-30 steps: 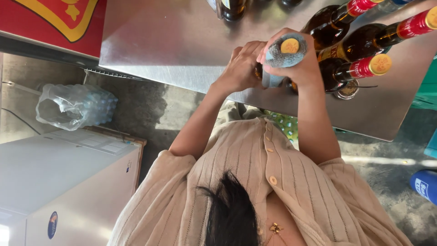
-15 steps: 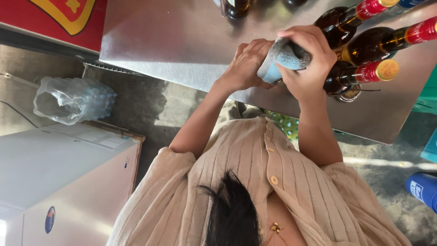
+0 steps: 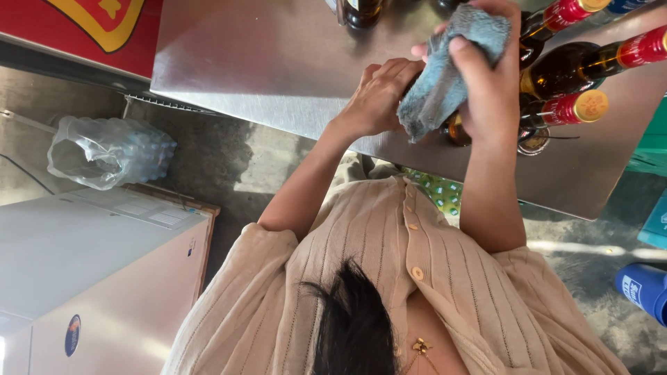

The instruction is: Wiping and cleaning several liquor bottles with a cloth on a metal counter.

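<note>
My right hand (image 3: 490,94) is closed around a blue-grey cloth (image 3: 445,76) and presses it over the upper part of a brown glass bottle (image 3: 455,130). Only a small piece of that bottle shows under the cloth. My left hand (image 3: 379,94) grips the same bottle from the left side, fingers curled around it. Both hands work over a steel table (image 3: 264,62). To the right of my right hand stand more brown bottles with red necks and gold caps (image 3: 577,69), close against it.
A dark bottle (image 3: 361,10) stands at the table's far edge. On the concrete floor to the left lies a plastic-wrapped pack of water bottles (image 3: 111,153) beside a white cabinet (image 3: 90,264). A blue container (image 3: 646,288) sits low right, a red sign (image 3: 83,28) top left.
My right hand has slid the cloth up over the bottle's top, hiding the gold cap that showed before. My left hand has kept its grip.
</note>
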